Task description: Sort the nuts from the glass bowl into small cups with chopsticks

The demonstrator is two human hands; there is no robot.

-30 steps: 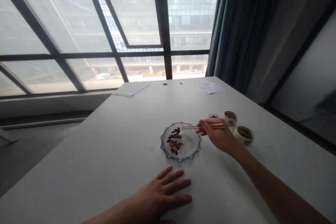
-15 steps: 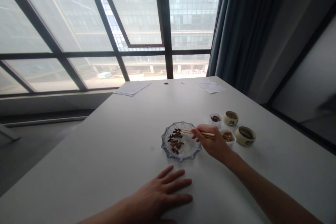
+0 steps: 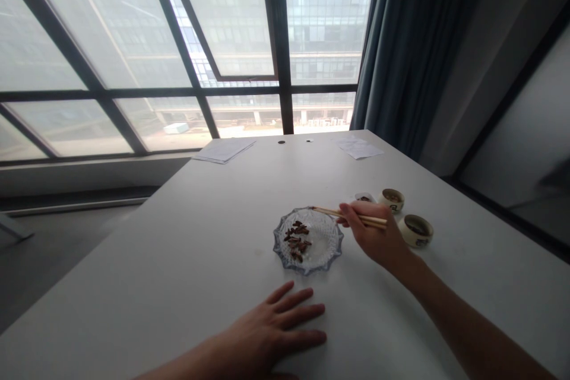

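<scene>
My right hand (image 3: 371, 231) is closed round a pair of wooden chopsticks (image 3: 332, 212), whose tips hover over the far rim of a scalloped glass plate (image 3: 323, 243). A small dark bit shows at the tips. Several dark brown pieces (image 3: 297, 243) lie on the plate's left half. Near the plate's front side, my left hand (image 3: 285, 323) lies on the white table with its fingers spread, holding nothing. Behind my right hand, a small white dish (image 3: 364, 196) with dark pieces is partly hidden.
Two cream cups, one farther (image 3: 392, 200) and one nearer (image 3: 415, 231), stand to the right of the plate. Papers lie at the table's far left (image 3: 225, 150) and far right (image 3: 360, 147). Windows and a dark curtain (image 3: 401, 53) are beyond.
My right hand has moved right and slightly away with the chopsticks, whose tips left the brown pieces for the plate's far rim. It now covers the nearer white dish. My left hand has stayed still.
</scene>
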